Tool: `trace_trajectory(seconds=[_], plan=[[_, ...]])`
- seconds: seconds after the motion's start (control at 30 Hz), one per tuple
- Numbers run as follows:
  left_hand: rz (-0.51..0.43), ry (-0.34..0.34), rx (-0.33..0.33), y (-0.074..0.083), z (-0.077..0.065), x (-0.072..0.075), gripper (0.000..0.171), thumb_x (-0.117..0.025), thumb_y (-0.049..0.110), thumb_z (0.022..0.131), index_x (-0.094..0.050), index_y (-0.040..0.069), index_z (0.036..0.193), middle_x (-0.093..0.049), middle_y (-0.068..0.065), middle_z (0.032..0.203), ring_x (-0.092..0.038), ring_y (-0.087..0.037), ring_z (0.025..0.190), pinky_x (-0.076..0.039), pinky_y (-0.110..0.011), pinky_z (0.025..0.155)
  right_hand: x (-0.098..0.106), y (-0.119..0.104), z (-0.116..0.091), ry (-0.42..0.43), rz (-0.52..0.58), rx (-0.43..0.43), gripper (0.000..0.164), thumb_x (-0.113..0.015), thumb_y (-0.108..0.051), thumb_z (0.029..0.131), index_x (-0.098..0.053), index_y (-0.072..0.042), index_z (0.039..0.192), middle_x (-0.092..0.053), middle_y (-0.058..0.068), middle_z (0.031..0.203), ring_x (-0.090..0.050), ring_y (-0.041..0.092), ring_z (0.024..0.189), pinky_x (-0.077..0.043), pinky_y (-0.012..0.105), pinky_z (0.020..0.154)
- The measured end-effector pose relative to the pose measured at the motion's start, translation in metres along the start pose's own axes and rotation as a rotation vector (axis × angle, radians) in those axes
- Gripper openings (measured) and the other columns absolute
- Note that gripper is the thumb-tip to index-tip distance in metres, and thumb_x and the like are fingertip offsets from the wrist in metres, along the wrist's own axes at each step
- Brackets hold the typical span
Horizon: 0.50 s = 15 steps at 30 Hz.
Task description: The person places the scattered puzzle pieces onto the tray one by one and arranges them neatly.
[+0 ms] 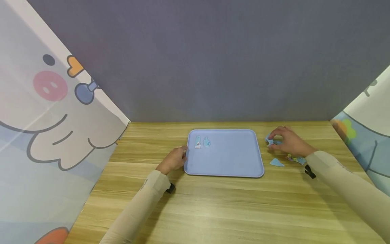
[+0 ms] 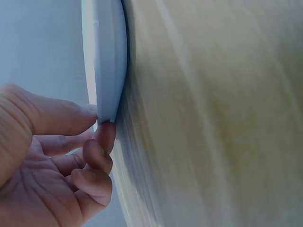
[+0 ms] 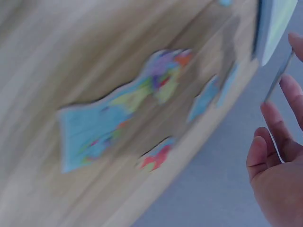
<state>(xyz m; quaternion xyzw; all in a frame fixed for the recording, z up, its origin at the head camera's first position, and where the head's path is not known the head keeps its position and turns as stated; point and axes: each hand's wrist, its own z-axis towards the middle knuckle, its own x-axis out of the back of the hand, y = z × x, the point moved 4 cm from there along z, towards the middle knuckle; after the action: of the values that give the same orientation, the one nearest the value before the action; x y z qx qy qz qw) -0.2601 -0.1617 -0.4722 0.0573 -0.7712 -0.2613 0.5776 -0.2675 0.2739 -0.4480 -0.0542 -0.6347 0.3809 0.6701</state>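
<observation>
A pale blue tray lies on the wooden table, with two light-blue puzzle pieces, one beside the other, near its back left corner. At the tray's left edge, my left hand pinches the rim between thumb and fingers; the left wrist view shows the grip close up. Right of the tray, my right hand holds a thin light-blue puzzle piece between thumb and fingertips, above the table. That piece appears edge-on in the right wrist view.
Loose pieces lie right of the tray: a plain blue triangular one and colourful ones by the right sleeve. In the right wrist view, a long printed piece and a small red-and-blue one show. A grey wall borders the table's back.
</observation>
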Motion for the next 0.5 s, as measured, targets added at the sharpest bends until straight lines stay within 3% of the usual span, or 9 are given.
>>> trace_trajectory(seconds=[0.17, 0.5], plan=[[0.001, 0.008, -0.017, 0.0, -0.001, 0.001, 0.046, -0.061, 0.001, 0.089, -0.047, -0.005, 0.133, -0.057, -0.004, 0.079, -0.052, -0.015, 0.066, -0.045, -0.027, 0.06, -0.007, -0.017, 0.012, 0.055, -0.012, 0.098, 0.024, -0.081, -0.012, 0.073, -0.067, -0.008, 0.092, -0.06, 0.01, 0.102, -0.046, 0.035, 0.103, -0.027, 0.052, 0.09], [-0.002, 0.007, -0.022, 0.0, -0.001, 0.001, 0.047, -0.061, 0.002, 0.09, -0.046, -0.006, 0.134, -0.058, -0.004, 0.078, -0.052, -0.014, 0.063, -0.045, -0.025, 0.057, -0.019, -0.048, 0.034, 0.079, -0.012, 0.225, 0.024, -0.083, -0.015, 0.071, -0.066, -0.012, 0.087, -0.06, 0.014, 0.108, -0.044, 0.03, 0.102, -0.025, 0.05, 0.089]])
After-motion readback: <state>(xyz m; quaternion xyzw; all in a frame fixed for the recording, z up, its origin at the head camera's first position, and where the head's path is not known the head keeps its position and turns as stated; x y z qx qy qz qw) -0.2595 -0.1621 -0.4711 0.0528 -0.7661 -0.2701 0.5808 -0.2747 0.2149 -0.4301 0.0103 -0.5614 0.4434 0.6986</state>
